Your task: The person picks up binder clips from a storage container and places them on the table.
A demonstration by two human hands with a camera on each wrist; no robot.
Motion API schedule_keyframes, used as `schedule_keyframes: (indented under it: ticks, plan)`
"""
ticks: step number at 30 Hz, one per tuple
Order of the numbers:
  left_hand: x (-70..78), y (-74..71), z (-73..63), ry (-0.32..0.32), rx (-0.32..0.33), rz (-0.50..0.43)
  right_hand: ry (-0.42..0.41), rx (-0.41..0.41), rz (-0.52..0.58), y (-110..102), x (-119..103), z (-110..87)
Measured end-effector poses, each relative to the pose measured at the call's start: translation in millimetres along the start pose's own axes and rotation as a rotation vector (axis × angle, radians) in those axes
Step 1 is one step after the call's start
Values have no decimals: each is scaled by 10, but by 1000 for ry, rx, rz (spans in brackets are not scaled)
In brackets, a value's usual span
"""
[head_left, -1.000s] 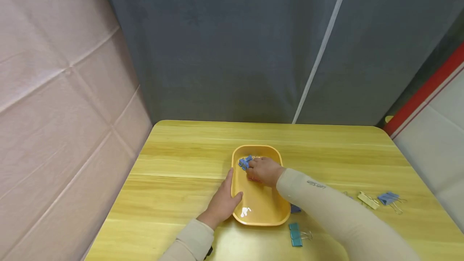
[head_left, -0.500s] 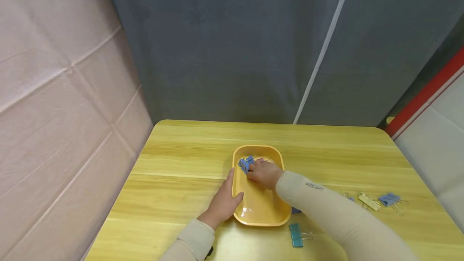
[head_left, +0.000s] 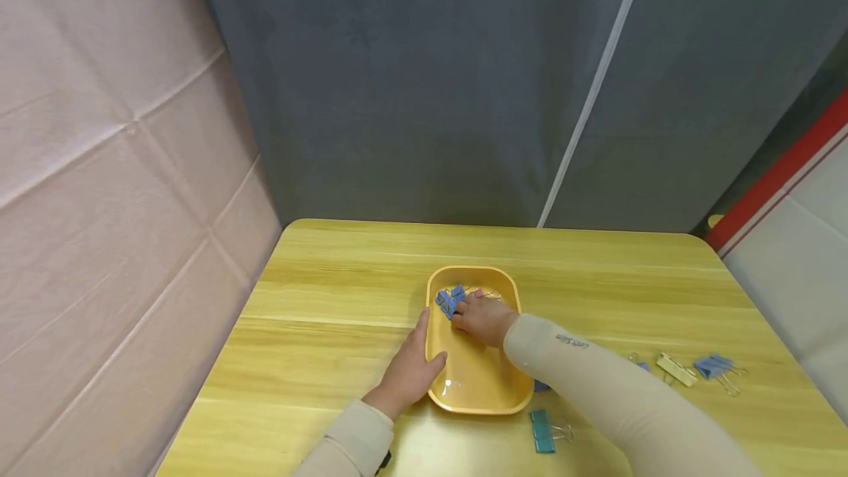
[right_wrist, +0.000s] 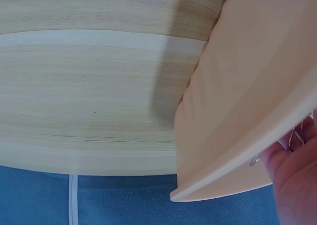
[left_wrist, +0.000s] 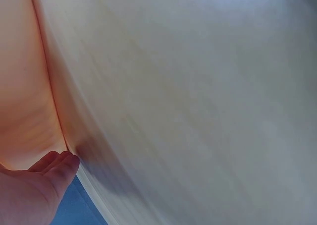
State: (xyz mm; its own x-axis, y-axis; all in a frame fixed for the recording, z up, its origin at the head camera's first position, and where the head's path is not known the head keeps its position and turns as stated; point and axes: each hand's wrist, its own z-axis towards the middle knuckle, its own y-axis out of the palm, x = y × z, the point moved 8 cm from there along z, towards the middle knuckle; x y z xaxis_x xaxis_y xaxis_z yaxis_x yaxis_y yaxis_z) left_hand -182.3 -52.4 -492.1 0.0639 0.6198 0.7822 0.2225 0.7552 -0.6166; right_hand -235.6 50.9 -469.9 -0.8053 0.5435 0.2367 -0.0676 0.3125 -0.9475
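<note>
A yellow plastic tray [head_left: 473, 403] stands on the wooden table. My left hand [head_left: 411, 370] holds its left side, the thumb over the rim and the fingers along the outer wall, as the left wrist view also shows. My right hand [head_left: 485, 319] reaches inside, fingers bent down among binder clips at the far end. Blue binder clips [head_left: 447, 302] lie at its fingertips, and a bit of a pink clip [head_left: 479, 292] shows behind it. In the right wrist view, wire clip handles [right_wrist: 292, 138] show against the curled fingers; the clip's body is hidden.
Right of the tray lie a teal binder clip [head_left: 543, 431], a pale yellow one [head_left: 676, 369] and a blue one [head_left: 715, 366]. Other blue clips are partly hidden by the right sleeve [head_left: 596, 374]. A dark grey curtain [head_left: 411, 94] hangs behind the table.
My right hand has shifted slightly within the tray. The red piece beneath it is out of sight, and a pink clip now shows behind it. My left hand stays on the rim.
</note>
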Motion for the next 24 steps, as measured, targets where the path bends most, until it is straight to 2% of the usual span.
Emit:
schedule_keyframes:
  ticks: [7,16,24]
  plan:
    - [13,10,-5,1,4,13,-26,7,-9,-5,-14,-4]
    - [20,18,-3,1,2,8,-41,24,48,-68,-52,-20]
    - [23,1,-8,7,4,2,-52,80,79,-148,-89,-25]
